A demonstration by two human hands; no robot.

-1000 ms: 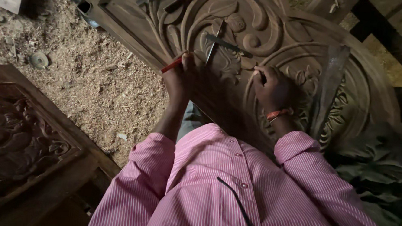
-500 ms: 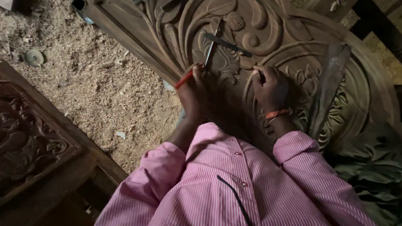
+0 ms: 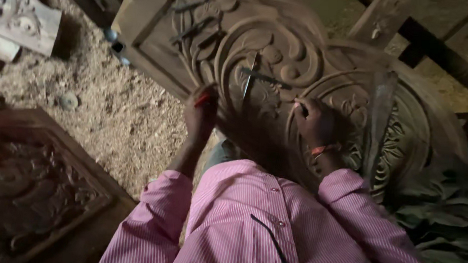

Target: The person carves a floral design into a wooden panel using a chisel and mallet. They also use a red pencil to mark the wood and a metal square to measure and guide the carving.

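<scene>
At the far left a dark carved panel [image 3: 22, 189] lies flat. Next to it the ground is thick with wood shavings [image 3: 116, 113]. The left hand [image 3: 201, 113] rests at the edge of the big carved wooden board [image 3: 303, 60], with its fingers curled around a red pencil [image 3: 201, 99]. Just right of that hand, thin metal tools [image 3: 251, 78] lie on the curly carving. The right hand [image 3: 313, 120] presses on the round part of the board; it is dim there, so I cannot tell whether its bent fingers hold anything. A long flat metal tool [image 3: 378, 118] lies to its right.
</scene>
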